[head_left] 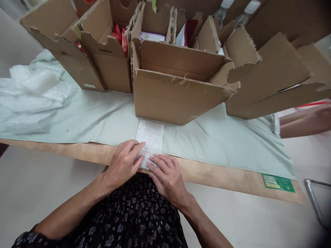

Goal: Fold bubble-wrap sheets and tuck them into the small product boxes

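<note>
A long surface (214, 173) runs left to right before me, most of it under a pale green cloth (111, 113), a bare wooden edge on its near side. A row of cardboard boxes (111, 65) lines the far side; one, the front box (170, 96), stands nearer than its neighbors, just ahead of my reach. A loose pile of bubble wrap (33, 93) lies at far left; another person's arm (305, 120) shows at far right.

Between my wrists and the front box, a single strip of bubble wrap (150, 134) lies flat, its long axis pointing near to far, from the wooden edge toward the foot of the box. Whether its far end touches the cardboard, I cannot tell.

My left hand (124, 158) and right hand (168, 174) flank the near end, both touching it, so neither is clearly nearer; most of the strip stretches away on the far side of my fingers (158, 166). Those of the left rest on its left side, thumb and forefinger apart, reaching slightly farther along. Those of the right lie bent and close together over the near right corner. Whether either set pinches the film, I cannot tell.
</note>
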The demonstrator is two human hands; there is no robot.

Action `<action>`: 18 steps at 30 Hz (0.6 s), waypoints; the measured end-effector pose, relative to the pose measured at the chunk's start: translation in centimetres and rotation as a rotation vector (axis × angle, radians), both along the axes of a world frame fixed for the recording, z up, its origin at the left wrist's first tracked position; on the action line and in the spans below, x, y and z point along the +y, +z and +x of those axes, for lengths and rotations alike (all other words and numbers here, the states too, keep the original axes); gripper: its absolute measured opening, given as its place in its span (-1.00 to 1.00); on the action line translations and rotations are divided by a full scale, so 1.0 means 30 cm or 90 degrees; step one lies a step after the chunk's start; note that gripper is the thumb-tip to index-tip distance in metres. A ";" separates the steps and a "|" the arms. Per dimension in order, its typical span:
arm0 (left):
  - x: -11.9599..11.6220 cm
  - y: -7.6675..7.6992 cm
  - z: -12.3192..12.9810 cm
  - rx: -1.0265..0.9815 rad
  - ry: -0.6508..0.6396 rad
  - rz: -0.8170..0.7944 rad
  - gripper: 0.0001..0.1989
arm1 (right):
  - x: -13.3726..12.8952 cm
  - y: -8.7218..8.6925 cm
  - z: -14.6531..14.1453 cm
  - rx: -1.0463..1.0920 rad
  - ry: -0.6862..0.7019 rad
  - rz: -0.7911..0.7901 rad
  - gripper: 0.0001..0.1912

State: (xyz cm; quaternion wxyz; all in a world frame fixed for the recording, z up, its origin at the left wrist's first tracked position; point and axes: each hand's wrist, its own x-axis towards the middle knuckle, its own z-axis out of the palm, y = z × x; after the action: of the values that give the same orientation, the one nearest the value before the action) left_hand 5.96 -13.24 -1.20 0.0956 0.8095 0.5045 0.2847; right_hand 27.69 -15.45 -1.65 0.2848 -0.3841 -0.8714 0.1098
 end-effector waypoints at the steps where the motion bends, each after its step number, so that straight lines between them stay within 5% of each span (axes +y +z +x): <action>1: -0.009 0.009 -0.007 -0.018 -0.004 0.010 -0.67 | 0.011 0.000 -0.001 0.025 0.000 0.000 -0.80; 7: -0.049 0.029 -0.042 -0.099 -0.111 -0.003 -0.76 | 0.056 0.019 0.007 0.129 -0.020 -0.081 -0.82; 18: 0.007 -0.013 -0.001 -0.184 -0.052 -0.058 -0.83 | 0.103 -0.019 -0.019 0.181 -0.123 -0.140 -0.79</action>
State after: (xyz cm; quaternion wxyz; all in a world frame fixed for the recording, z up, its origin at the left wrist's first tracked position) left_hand 5.93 -13.03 -1.59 0.2157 0.7748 0.4643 0.3708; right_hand 27.13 -12.35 -2.23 0.3703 -0.4757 -0.7641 0.2296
